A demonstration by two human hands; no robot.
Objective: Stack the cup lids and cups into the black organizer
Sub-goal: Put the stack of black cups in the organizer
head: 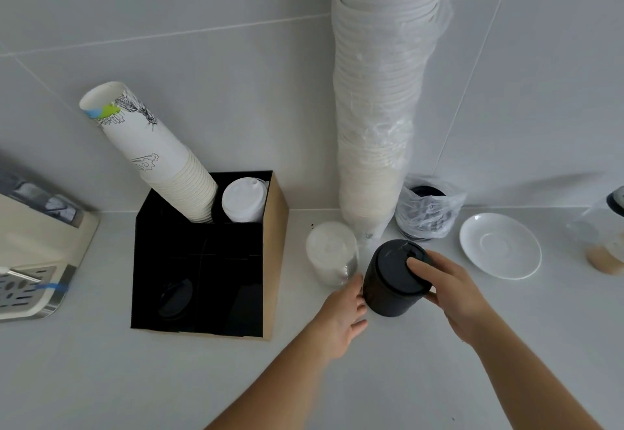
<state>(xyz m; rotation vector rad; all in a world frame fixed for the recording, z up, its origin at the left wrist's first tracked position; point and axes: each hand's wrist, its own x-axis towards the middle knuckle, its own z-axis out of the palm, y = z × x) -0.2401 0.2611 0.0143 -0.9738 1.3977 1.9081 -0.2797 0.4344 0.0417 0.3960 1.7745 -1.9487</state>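
Note:
A stack of black cup lids stands on the white counter, right of the black organizer. My right hand grips its top and right side. My left hand touches its lower left side with fingers spread. A stack of clear lids stands just behind my left hand. In the organizer's back compartments lean a stack of printed paper cups and a stack of white lids. A few black lids lie in a front compartment.
A tall plastic-wrapped column of white lids rises against the tiled wall. A bag of black lids sits behind the stack. A white saucer lies to the right, a bagged item at far right, a coffee machine at left.

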